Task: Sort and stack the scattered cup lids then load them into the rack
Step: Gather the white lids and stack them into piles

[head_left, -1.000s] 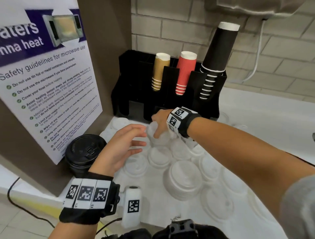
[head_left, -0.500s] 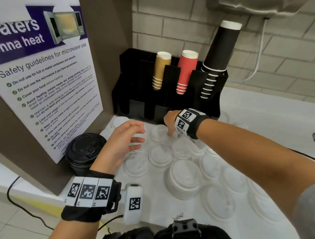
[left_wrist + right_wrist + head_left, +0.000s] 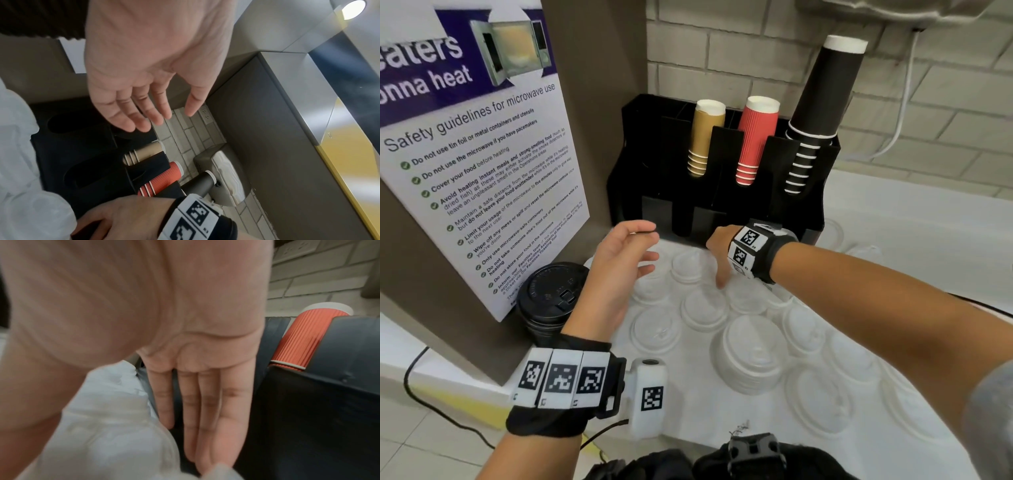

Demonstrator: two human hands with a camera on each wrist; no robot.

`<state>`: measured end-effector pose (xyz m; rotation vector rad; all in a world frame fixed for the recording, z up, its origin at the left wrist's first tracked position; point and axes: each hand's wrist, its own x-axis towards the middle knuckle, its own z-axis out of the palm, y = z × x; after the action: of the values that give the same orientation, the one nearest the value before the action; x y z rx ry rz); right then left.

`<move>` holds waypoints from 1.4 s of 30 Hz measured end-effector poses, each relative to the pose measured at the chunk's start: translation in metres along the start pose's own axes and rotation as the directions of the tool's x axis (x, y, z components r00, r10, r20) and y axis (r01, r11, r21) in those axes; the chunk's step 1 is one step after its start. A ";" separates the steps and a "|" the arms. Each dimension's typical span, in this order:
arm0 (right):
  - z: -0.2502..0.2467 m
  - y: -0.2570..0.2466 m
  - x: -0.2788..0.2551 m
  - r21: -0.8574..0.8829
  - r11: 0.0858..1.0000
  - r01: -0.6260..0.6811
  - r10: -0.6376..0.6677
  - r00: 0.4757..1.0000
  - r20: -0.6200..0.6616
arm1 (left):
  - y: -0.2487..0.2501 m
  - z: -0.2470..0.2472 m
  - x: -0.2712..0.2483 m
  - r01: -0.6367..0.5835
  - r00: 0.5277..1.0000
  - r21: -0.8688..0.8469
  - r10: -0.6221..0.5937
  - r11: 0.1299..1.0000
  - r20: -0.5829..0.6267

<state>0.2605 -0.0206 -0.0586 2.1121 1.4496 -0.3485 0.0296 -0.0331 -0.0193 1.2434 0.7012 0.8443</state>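
Several white and clear cup lids (image 3: 702, 310) lie scattered on the white counter (image 3: 722, 421). One thick stack of white lids (image 3: 751, 359) sits in the middle, and a stack of black lids (image 3: 551, 298) stands at the left. The black rack (image 3: 654, 192) stands against the wall behind them. My left hand (image 3: 647, 246) hovers open and empty above the far-left lids, palm inward, and in the left wrist view this left hand (image 3: 166, 120) hangs over the rack's empty slots (image 3: 78, 146). My right hand (image 3: 717, 260) points straight fingers (image 3: 197, 418) down between clear lids (image 3: 107, 418) and the rack front (image 3: 329, 402).
The rack holds gold cups (image 3: 703, 137), red cups (image 3: 755, 137) and tall black cups (image 3: 818, 113). A microwave safety poster (image 3: 482, 171) on a brown panel walls off the left. A brick wall and a white cable (image 3: 900, 130) are behind. More lids (image 3: 859, 363) spread to the right.
My right hand has let go of the clear lids it gripped and shifted right toward the rack front. My left hand has risen and moved toward the rack.
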 end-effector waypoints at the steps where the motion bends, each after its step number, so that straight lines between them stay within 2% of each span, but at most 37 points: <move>1: 0.003 -0.002 0.000 0.007 1.000 0.005 -0.005 1.000 -0.009 | 0.001 0.000 0.000 -0.024 1.000 0.002 0.024 1.000 -0.008; 6: -0.012 -0.009 -0.020 0.030 0.998 0.058 -0.056 0.997 -0.050 | 0.005 -0.001 0.000 -0.091 0.996 0.014 0.092 0.996 -0.009; 11: -0.002 -0.007 -0.019 -0.007 0.996 0.085 -0.085 0.996 -0.042 | 0.001 0.001 -0.004 -0.075 0.997 0.023 0.075 0.997 0.015; 15: -0.001 -0.008 -0.020 0.045 0.996 0.081 -0.080 0.997 -0.023 | -0.001 0.000 -0.007 -0.074 0.997 0.034 0.073 0.997 0.040; 18: -0.005 -0.006 -0.022 0.056 0.997 0.056 -0.052 0.997 -0.064 | 0.000 -0.001 -0.008 -0.076 0.996 0.036 0.074 0.996 0.046; 21: -0.013 -0.003 -0.026 -0.042 0.998 0.039 -0.045 0.987 -0.155 | -0.001 -0.002 -0.009 -0.077 0.996 0.037 0.075 0.996 0.049; 25: -0.035 0.000 -0.037 -0.173 0.984 0.035 -0.068 0.979 -0.191 | -0.002 -0.002 -0.009 -0.077 0.996 0.042 0.075 0.996 0.050; 29: -0.041 0.013 -0.060 -0.243 0.968 -0.069 0.003 0.965 -0.262 | -0.009 0.002 -0.009 -0.044 0.996 0.086 0.037 0.995 0.081; 32: -0.035 0.035 -0.094 -0.073 0.990 -0.120 0.092 0.946 -0.310 | -0.018 0.007 -0.008 0.029 0.989 0.180 -0.054 0.983 0.138; 34: -0.025 0.049 -0.122 0.194 0.978 -0.079 0.141 0.932 -0.335 | -0.024 0.013 -0.010 0.105 0.969 0.243 -0.155 0.964 0.194; 37: 0.006 0.060 -0.161 0.598 0.798 0.069 0.189 0.914 -0.358 | -0.031 0.026 -0.017 0.223 0.913 0.283 -0.302 0.933 0.276; 39: 0.034 0.056 -0.183 0.714 0.682 0.158 0.218 0.888 -0.405 | -0.034 0.036 -0.021 0.240 0.877 0.325 -0.348 0.915 0.332; 42: 0.071 0.039 -0.209 0.785 0.592 0.181 0.242 0.889 -0.388 | -0.036 0.047 -0.026 0.203 0.848 0.388 -0.359 0.899 0.389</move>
<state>0.2228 -0.2332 -0.0005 3.1442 1.7067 -0.6201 0.0613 -0.0829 -0.0449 1.5251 0.6381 0.1671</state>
